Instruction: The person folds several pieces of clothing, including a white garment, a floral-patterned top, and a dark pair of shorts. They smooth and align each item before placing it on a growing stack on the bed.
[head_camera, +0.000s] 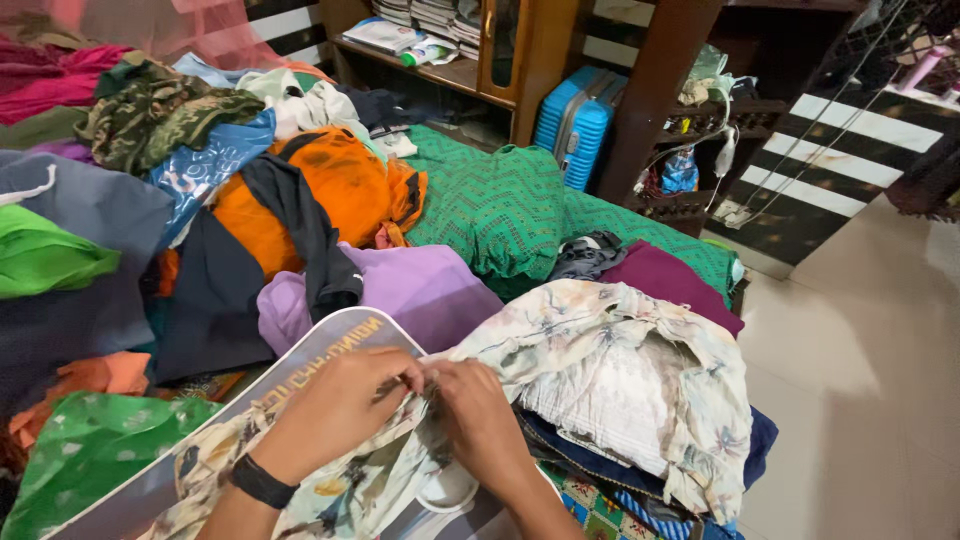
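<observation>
A pale floral garment (610, 380), cream with faded leaf and flower print, lies bunched at the near edge of the bed, part of it spread over a flat printed board (300, 370) that slants across the near left. Both hands meet on the cloth at the board's upper edge: the left hand (335, 405), with a black band (262, 482) on its wrist, has its fingers curled shut, pinching a fold, and the right hand (480, 420) is closed on the same fold just beside it, fingertips touching the left's.

Under the garment's right side sit dark blue and striped pieces. Just behind it lie a lilac garment (420, 290) and a maroon one (665, 275). Farther back a green patterned cloth (500, 205) covers the bed, with an orange garment (345, 190) and a heap of mixed clothes to the left. A green dotted cloth (90, 455) lies at the near left corner. Beyond the bed stands a blue suitcase (575, 120) beside a wooden cabinet (530, 60).
</observation>
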